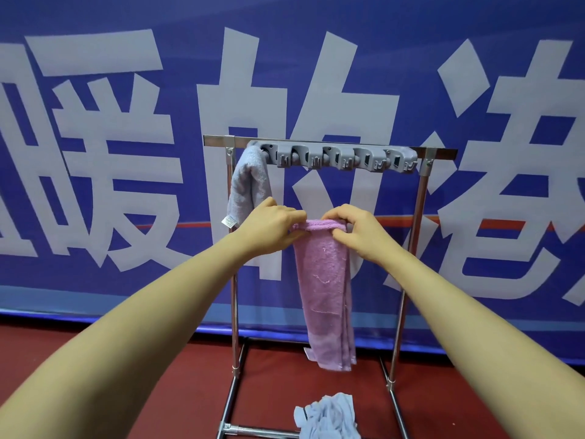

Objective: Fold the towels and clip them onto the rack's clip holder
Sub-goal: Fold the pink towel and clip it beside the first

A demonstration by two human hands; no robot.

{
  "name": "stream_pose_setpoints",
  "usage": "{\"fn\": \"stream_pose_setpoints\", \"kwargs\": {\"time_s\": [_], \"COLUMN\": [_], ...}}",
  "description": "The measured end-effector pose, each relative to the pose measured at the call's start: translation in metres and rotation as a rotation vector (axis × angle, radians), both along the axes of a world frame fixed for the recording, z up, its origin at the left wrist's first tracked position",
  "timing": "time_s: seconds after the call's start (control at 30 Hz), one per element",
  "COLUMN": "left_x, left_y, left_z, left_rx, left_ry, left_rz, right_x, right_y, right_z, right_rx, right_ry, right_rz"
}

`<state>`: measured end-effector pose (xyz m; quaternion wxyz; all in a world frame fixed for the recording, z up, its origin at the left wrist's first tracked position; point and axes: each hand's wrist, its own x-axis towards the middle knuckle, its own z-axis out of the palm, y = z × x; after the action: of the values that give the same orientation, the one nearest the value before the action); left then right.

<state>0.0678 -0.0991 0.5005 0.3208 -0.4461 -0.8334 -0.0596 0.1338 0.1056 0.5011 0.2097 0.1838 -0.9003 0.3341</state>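
Blue banner behind; folded, fuzzy purple towel (326,280) between both hands.

**Both hands pinching, arms out**

Both bare forearms reach fwd, converging toward centre at approx. the same height. Left hand (271,229): knuckles up, fingers curled, pinching the folded top edge of the pink towel (326,280) at its left end. Right hand (354,231): same pose, fingers closed on the right end. Hands near, not touching.

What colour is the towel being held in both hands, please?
Pinkish purple; the held towel shows best in the head view, the only one.
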Motion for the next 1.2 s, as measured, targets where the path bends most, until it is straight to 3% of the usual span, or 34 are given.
{"fn": "stream_pose_setpoints", "kwargs": {"time_s": [0.2,0.37,0.73,1.07,1.2], "left_x": [0.003,0.008,0.018,0.025,0.024], "left_y": [0.006,0.006,0.017,0.055,0.056], "left_z": [0.000,0.001,-0.005,-0.052,-0.050], "left_rx": [0.091,0.195,0.809,0.797,0.811], "left_ry": [-0.168,-0.314,-0.733,-1.020,-0.940], "left_rz": [-0.058,-0.123,-0.123,-0.045,0.028], "right_x": [0.000,0.002,-0.002,0.006,0.001], "right_y": [0.007,0.005,-0.018,0.001,0.019], "right_z": [0.003,0.006,0.028,0.036,0.030], "right_rx": [0.154,0.082,-0.209,-0.316,-0.336], "right_ry": [-0.026,-0.053,0.104,0.304,0.365], "right_rz": [-0.072,-0.113,-0.071,-0.125,-0.277]}}
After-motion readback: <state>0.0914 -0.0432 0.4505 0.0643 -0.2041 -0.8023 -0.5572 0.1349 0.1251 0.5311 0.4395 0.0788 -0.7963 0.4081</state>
